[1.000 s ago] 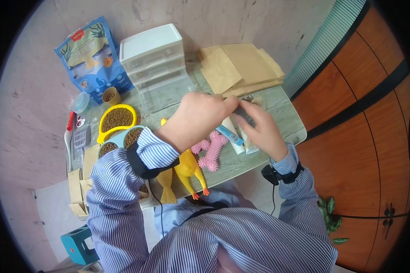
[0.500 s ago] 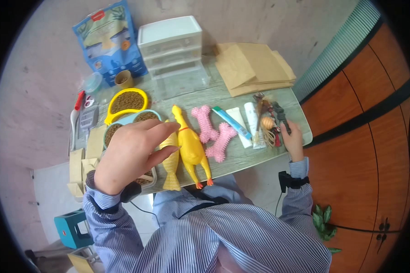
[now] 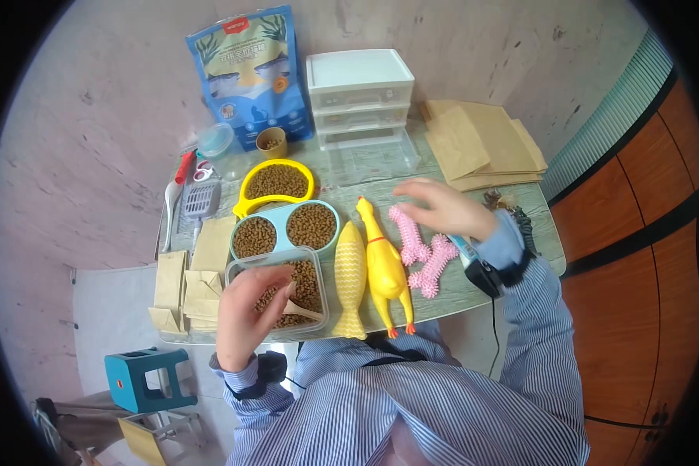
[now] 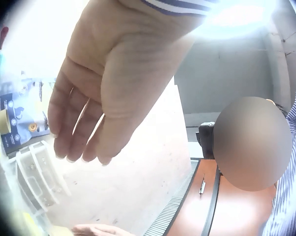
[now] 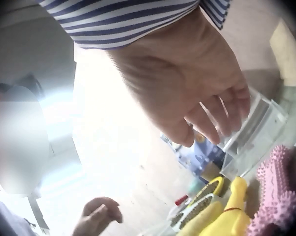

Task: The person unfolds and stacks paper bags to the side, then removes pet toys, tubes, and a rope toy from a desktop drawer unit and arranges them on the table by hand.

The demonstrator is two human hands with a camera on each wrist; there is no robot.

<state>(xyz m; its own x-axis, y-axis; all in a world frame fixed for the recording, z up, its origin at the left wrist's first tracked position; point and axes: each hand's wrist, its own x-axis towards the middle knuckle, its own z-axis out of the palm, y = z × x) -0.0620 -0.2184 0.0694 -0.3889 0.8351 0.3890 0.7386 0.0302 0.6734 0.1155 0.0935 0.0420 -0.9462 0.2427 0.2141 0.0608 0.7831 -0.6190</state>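
Note:
My left hand [image 3: 248, 314] hovers over a clear plastic container [image 3: 324, 311] of brown kibble at the table's front edge; a light wooden spoon [image 3: 303, 311] lies in the kibble. In the left wrist view, its fingers are loosely extended with nothing in them. My right hand [image 3: 446, 208] hangs palm down above two pink spiky bone toys [image 3: 435, 268], also holding nothing in the right wrist view. Left of the bones lie a yellow rubber chicken [image 3: 386, 268] and a yellow fish-shaped toy [image 3: 350, 272]. A blue tube [image 3: 464, 248] is partly hidden by my right wrist.
A blue double bowl [image 3: 282, 213] and a yellow bowl [image 3: 311, 182] hold kibble. Behind stand a pet food bag [image 3: 252, 78] and a white drawer unit [image 3: 361, 74]. Paper bags [image 3: 481, 144] lie back right, a litter scoop [image 3: 202, 200] left, a dark braided item [image 3: 523, 225] far right.
The right hand has left the dark braided item and moved left over the pink bones. From beside it, the left hand has drawn back over the kibble container. The head view has shifted.

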